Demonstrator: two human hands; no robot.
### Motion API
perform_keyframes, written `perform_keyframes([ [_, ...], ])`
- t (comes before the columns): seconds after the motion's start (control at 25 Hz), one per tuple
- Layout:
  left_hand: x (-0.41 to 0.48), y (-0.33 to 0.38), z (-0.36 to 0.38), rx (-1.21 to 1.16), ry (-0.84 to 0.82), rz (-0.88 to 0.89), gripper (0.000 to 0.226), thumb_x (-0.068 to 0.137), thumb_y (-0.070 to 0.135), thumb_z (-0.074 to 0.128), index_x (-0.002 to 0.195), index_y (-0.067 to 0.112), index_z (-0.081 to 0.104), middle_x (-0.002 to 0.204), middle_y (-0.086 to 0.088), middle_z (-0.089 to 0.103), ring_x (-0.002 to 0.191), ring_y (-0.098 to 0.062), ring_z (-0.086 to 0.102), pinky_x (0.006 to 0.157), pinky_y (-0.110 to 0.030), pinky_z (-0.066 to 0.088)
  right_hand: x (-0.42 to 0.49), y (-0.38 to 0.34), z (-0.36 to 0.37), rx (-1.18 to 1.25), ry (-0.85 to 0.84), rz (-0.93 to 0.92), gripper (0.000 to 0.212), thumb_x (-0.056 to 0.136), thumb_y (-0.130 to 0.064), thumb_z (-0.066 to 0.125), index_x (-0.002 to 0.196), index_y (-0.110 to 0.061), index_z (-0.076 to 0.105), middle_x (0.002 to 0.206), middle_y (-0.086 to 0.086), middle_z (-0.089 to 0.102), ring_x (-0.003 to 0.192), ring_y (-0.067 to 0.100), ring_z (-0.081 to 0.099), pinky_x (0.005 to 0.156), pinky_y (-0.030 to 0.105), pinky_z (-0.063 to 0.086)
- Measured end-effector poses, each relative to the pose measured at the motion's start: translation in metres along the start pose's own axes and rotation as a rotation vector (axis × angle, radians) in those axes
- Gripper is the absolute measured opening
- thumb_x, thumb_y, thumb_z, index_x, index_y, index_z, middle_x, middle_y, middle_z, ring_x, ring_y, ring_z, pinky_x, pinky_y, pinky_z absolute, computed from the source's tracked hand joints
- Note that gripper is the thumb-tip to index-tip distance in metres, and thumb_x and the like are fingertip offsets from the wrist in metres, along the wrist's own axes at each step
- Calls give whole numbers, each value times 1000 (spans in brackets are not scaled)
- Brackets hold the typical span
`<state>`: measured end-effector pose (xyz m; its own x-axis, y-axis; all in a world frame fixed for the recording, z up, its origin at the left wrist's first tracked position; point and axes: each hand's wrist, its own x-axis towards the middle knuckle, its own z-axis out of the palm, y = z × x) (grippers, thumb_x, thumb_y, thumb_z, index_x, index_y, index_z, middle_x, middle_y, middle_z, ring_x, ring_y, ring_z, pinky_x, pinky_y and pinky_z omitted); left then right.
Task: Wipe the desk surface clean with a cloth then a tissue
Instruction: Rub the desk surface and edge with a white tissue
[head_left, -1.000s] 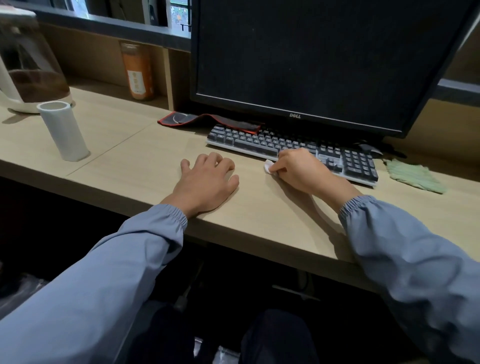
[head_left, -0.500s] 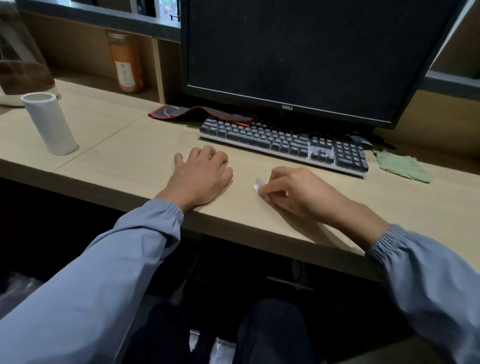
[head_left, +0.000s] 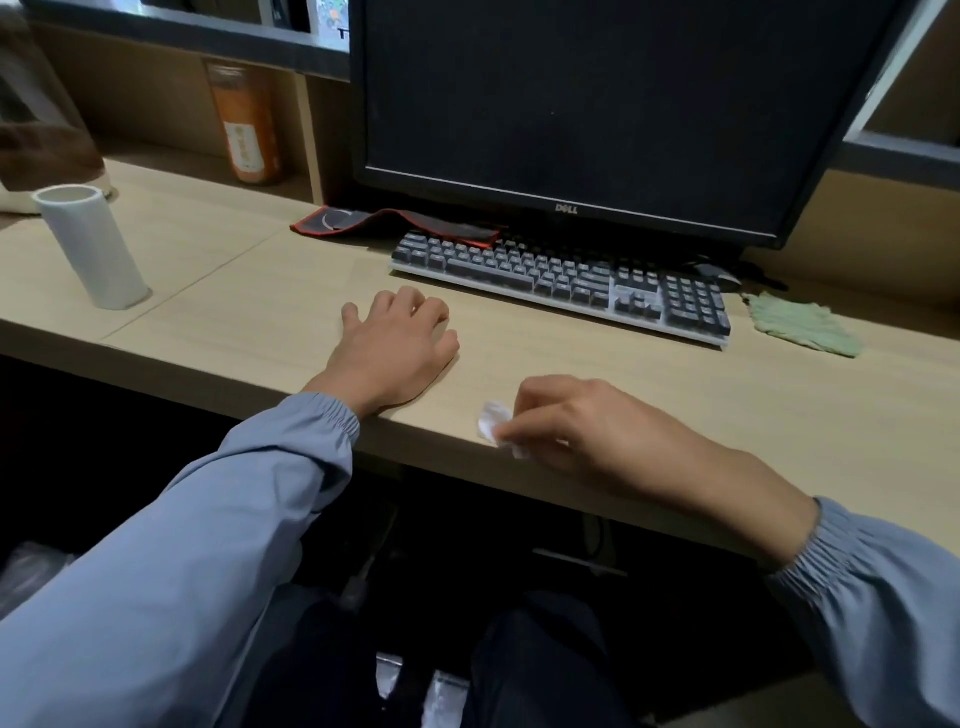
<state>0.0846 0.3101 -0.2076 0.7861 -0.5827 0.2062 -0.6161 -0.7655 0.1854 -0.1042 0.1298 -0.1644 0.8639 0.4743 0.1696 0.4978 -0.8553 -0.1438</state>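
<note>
- Left hand – palm down on the desk, in front of the keyboard; fingers relaxed and slightly bent, holding nothing.
- Right hand – at the desk's near edge, right of the left hand; fingers curled, with the tips pinching a small crumpled white tissue.
- Tissue – at the near edge, well apart from the keyboard; motion blur hides whether it touches the surface.
- Cloth – green, crumpled, lying on the desk just right of the keyboard.
- Monitor – dark screen, behind the keyboard.
- Mat – red-edged, rumpled, at the keyboard's far-left corner.
- Roll – white, upright, far left.
- Jar – orange, in the rear recess.
</note>
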Motion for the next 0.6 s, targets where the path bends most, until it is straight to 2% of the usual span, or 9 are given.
perform_keyframes([
  [0.08, 0, 1, 1, -14, 1, -9, 40, 105, 48, 30, 135, 29, 47, 139, -2, 43, 127, -24, 40, 106, -58, 28, -8, 1, -6, 51, -41, -19, 21, 93, -15, 71, 112, -22, 78, 98, -5, 64, 83, 4, 60, 73, 14, 45],
  [0.16, 1, 4, -2, 7, -21, -5, 38, 106, 47, 29, 134, 28, 47, 137, -2, 43, 125, -25, 40, 104, -58, 30, 0, 14, -6, 60, 26, -17, 20, 92, -16, 73, 109, -23, 79, 98, -6, 67, 81, 4, 63, 72, 14, 45],
  [0.28, 0, 7, -2, 53, -40, 15, 33, 106, 43, 30, 124, 25, 51, 127, -3, 48, 118, -27, 48, 99, -58, 37, 10, 20, 0, 26, 144, 24, 16, 92, -22, 68, 101, -22, 81, 94, -3, 70, 78, 15, 66, 69, 27, 53],
  [0.4, -5, 7, -3, 92, 23, 5, 29, 107, 37, 32, 116, 23, 55, 121, -3, 55, 111, -28, 55, 94, -55, 44, -11, 9, 0, -15, 54, -51, 17, 93, -19, 66, 105, -19, 78, 94, 0, 66, 84, 20, 64, 69, 32, 53],
  [0.48, 1, 13, -4, 3, 13, -33, 30, 107, 32, 33, 122, 21, 58, 126, -4, 57, 113, -29, 56, 95, -54, 45, -18, 13, -7, 21, 33, -76, 18, 92, -18, 66, 105, -19, 79, 94, 0, 67, 84, 17, 64, 71, 28, 52],
  [0.6, 11, 43, -6, -118, 32, 15, 36, 107, 27, 40, 137, 18, 58, 138, -6, 58, 122, -30, 57, 102, -50, 46, 6, 50, -8, -79, 111, 67, 18, 91, -18, 65, 100, -22, 81, 87, 1, 66, 76, 20, 65, 68, 32, 53],
])
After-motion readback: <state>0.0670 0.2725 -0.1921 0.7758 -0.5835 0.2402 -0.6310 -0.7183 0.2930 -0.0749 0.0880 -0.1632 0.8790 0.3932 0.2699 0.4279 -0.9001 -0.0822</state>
